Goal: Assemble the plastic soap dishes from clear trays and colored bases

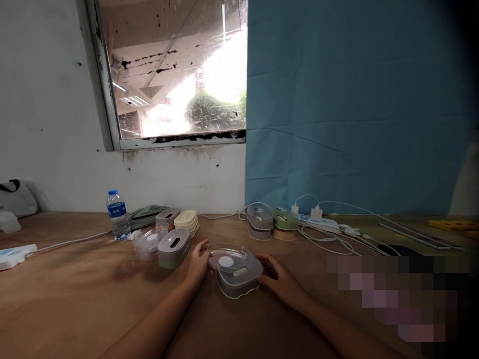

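A clear plastic lid (219,253) with a round white spot on it sits tilted over a grey lunch box (239,288) in front of me. My left hand (197,264) grips the lid's left edge between thumb and fingers. On the opposite side, my right hand (279,278) curves its thumb and fingers around the right rim of the box. The grey top has a light oval piece near its middle, and a pale cord or band runs along the lower edge. Some fingertips are hidden behind the lid and box.
At left stand a clear container stack (147,244), a grey-and-green box (174,249), cream trays (186,222) and a water bottle (118,217). Grey boxes (259,223) and a green-topped box (284,223) stand behind. Cables and a power strip (324,224) lie at right, beside a tablet-like slab (419,235).
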Motion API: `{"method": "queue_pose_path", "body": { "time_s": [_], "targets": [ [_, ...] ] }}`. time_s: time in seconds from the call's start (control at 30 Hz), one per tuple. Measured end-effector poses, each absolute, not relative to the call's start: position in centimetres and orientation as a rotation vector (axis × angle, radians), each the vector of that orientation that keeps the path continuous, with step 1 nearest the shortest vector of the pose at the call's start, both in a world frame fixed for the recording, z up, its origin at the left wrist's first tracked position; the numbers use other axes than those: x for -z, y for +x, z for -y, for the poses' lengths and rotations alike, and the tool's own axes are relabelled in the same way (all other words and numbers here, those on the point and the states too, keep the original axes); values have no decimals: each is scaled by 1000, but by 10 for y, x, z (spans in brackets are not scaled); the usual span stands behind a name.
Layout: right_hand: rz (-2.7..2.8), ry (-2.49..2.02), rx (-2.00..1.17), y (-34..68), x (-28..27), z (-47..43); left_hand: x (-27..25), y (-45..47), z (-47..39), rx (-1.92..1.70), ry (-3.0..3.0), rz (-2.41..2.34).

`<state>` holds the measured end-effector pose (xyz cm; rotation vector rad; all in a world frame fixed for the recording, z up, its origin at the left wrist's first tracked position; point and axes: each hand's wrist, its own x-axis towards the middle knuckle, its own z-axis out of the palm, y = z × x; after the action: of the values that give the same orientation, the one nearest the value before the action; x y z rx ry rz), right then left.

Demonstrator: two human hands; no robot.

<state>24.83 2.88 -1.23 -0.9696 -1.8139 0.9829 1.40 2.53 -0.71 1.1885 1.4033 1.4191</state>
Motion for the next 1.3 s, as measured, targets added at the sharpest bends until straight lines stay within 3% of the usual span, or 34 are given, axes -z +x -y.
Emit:
{"method": "queue_pose_path", "body": {
  "time_s": [0.17, 0.33, 0.67, 1.0, 1.13, 1.3],
  "targets": [
    [1825, -978, -950, 248, 12, -29, 2, 13, -21, -1391, 1301, -1240],
    [1840, -1024, -941, 248, 12, -29, -7, 6, -10, -1347, 1805, -977],
    [1773, -948, -1014, 247, 15, -31, -25, 11, 13, -863, 2701, -1204],
    [1737, -953, -1063, 246, 17, -32, -31, 30, 22, -689, 3045, -1314],
    [1763, -965, -1041, 247, 19, -34, -46, 24, 22, -780, 3049, -1691],
    [1799, -999, -976, 247, 17, -32, -61, -28, 14, -1243, 2506, -2489]
  ]
}}
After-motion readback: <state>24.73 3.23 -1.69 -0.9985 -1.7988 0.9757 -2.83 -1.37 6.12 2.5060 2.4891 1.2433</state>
